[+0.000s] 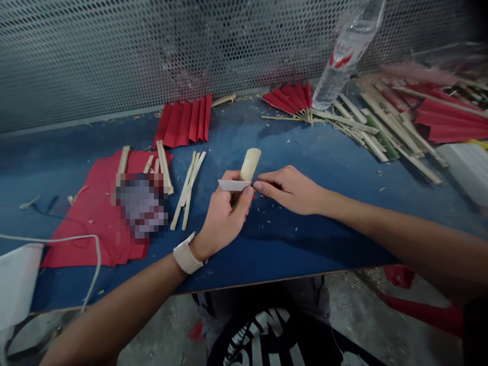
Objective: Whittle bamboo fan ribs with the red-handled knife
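My left hand [224, 216] is closed around a short, wide piece of bamboo [250, 161], whose rounded top end rises above the fingers. Across it lies a flat, pale strip [233, 186] with a slanted left end; whether it is a blade or stiff paper I cannot tell. The fingers of my right hand [292, 189] are pinched together at the strip's right end, close to my left thumb. What sits between those fingertips is mostly hidden. Just left of my hands, several thin bamboo sticks [187, 190] lie crossed on the blue table [282, 244].
Red paper sheets [91, 203] lie at left under a blurred-out object [142, 208]. Pleated red paper [185, 121] and a small red fan [292, 99] lie behind. A water bottle [339, 61] stands by bamboo offcuts [396, 127]. A white cable [97, 249] crosses the left edge.
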Motion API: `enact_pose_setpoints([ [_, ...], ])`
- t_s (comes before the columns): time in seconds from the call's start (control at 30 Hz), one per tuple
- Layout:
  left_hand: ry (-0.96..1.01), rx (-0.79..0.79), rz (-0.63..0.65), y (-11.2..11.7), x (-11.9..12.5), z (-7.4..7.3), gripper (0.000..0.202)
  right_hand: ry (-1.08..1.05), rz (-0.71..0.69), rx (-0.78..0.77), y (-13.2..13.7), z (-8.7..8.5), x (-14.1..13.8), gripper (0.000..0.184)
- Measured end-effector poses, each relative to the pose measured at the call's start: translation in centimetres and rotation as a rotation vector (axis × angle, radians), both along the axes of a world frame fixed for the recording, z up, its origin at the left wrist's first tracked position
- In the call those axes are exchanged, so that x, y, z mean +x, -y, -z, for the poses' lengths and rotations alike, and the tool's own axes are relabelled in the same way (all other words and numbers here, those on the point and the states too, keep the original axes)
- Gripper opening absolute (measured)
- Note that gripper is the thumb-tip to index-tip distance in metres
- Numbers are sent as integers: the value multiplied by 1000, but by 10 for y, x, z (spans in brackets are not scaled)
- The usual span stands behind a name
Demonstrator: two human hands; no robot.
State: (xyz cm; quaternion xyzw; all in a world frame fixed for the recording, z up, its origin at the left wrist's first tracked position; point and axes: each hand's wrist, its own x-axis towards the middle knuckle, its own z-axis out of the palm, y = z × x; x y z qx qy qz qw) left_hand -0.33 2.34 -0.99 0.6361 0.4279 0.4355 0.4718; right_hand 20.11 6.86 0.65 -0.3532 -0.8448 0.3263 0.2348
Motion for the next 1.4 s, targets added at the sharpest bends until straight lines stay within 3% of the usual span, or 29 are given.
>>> enact_pose_setpoints([
  [0.23,-135,56,34,-2,-1,2,35,-3,2,5,0,0,1,55],
  [0.67,-43,-102,97,-5,-2,9,40,11,10,-35,0,0,0,60],
  [0.83,-148,19,55,-6,-2,10,45,-10,19,-68,1,0,-1,61],
  [1.4,-379,241,-69,-7,-2,-5,48,33,121,-47,7,0,-5,64],
])
